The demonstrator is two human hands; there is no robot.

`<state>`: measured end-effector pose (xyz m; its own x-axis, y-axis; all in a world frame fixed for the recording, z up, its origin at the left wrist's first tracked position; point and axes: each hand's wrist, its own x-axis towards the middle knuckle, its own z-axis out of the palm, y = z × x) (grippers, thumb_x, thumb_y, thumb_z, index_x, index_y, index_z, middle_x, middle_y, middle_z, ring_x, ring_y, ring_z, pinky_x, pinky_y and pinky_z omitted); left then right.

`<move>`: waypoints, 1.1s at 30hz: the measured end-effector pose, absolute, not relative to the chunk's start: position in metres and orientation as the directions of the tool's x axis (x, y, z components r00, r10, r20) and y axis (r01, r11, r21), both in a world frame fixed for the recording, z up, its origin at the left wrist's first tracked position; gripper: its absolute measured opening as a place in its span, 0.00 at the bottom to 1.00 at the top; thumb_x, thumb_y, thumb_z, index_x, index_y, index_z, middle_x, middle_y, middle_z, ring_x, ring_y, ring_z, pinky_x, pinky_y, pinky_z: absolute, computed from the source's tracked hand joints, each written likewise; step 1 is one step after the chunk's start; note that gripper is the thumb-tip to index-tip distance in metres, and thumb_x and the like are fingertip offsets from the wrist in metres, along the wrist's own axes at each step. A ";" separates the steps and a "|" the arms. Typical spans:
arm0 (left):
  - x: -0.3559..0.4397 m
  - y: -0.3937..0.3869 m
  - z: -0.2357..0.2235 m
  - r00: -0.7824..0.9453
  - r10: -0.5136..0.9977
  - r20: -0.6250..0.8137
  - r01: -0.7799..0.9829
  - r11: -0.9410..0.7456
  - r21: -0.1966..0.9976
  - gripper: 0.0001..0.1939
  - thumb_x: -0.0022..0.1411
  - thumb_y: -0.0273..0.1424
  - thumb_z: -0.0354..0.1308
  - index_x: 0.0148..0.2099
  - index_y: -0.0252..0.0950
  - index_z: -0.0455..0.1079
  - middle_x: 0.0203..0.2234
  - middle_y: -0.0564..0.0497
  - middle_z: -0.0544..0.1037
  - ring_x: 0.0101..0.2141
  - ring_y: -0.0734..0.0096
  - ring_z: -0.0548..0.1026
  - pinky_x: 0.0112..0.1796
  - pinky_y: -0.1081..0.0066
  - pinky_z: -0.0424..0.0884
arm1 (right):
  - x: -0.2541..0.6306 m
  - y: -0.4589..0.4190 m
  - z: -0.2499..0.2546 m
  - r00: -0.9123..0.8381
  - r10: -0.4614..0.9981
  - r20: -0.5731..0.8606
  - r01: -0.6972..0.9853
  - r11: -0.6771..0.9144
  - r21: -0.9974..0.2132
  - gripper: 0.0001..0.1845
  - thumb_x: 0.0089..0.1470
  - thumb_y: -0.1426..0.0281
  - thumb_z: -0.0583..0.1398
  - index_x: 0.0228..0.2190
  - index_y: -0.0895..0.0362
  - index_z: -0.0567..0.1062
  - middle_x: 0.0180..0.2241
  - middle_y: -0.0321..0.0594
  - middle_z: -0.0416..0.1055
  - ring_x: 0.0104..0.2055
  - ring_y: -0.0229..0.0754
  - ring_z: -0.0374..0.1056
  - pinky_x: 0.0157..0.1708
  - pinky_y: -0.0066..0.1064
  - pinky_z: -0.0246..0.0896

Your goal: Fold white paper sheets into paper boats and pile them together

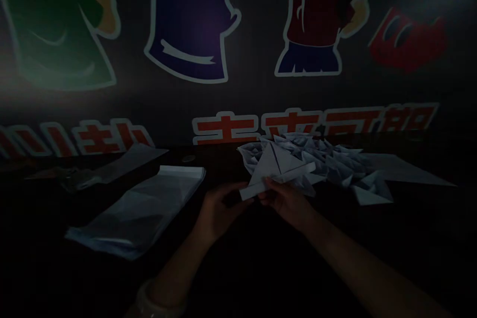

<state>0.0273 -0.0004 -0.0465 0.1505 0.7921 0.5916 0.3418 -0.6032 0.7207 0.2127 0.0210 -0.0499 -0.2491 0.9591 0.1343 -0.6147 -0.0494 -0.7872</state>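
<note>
Both hands, left [218, 213] and right [286, 203], hold folded paper [272, 166] between their fingers [269, 185].

The left hand [218, 211] and the right hand [286, 203] are bare, and so are both arms. A thick, pale bangle [161, 299] sits on the left wrist. It is too dark to see more.

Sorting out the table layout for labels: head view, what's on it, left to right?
plastic bag → left hand → right hand → heap of folded paper pieces → flat paper sheet
</note>
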 end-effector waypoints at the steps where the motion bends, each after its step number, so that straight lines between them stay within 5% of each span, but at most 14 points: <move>1: 0.027 -0.001 -0.046 0.153 0.783 0.603 0.349 -0.614 0.709 0.18 0.50 0.33 0.68 0.46 0.39 0.76 0.40 0.49 0.82 0.40 0.63 0.79 0.45 0.63 0.75 | 0.212 0.020 -0.050 -0.245 0.960 0.138 -0.612 -0.043 -0.790 0.13 0.41 0.66 0.71 0.28 0.60 0.77 0.23 0.37 0.77 0.23 0.38 0.74 0.22 0.25 0.71; 11: 0.031 -0.017 -0.033 0.200 0.591 0.782 0.449 -0.764 0.463 0.15 0.50 0.30 0.69 0.42 0.39 0.76 0.34 0.50 0.81 0.34 0.67 0.78 0.37 0.68 0.75 | 0.210 0.021 -0.059 -0.358 0.926 0.117 -0.633 -0.148 -0.760 0.13 0.42 0.66 0.71 0.27 0.60 0.76 0.22 0.34 0.74 0.22 0.32 0.70 0.22 0.21 0.68; 22: 0.041 -0.029 -0.029 0.314 0.280 0.907 0.360 -0.919 0.159 0.13 0.59 0.33 0.62 0.47 0.40 0.74 0.31 0.50 0.76 0.31 0.72 0.75 0.32 0.72 0.74 | 0.192 0.004 -0.065 -0.565 0.810 0.156 -0.550 -0.230 -0.803 0.19 0.43 0.57 0.69 0.19 0.57 0.71 0.15 0.30 0.62 0.17 0.30 0.57 0.17 0.22 0.56; 27: 0.038 -0.031 -0.028 0.336 0.254 0.907 0.426 -0.900 0.094 0.14 0.60 0.36 0.62 0.47 0.38 0.74 0.32 0.50 0.74 0.31 0.72 0.73 0.32 0.72 0.73 | 0.187 0.000 -0.072 -0.618 0.785 0.041 -0.476 -0.332 -0.815 0.18 0.46 0.55 0.66 0.23 0.56 0.70 0.16 0.27 0.56 0.17 0.29 0.49 0.16 0.22 0.51; 33: 0.039 -0.032 -0.027 0.334 0.254 0.908 0.444 -0.892 0.086 0.12 0.61 0.36 0.60 0.46 0.39 0.75 0.35 0.48 0.74 0.35 0.70 0.74 0.33 0.71 0.74 | 0.188 -0.001 -0.076 -0.644 0.765 0.010 -0.401 -0.326 -0.856 0.15 0.47 0.58 0.65 0.24 0.56 0.70 0.19 0.30 0.60 0.19 0.31 0.55 0.17 0.23 0.53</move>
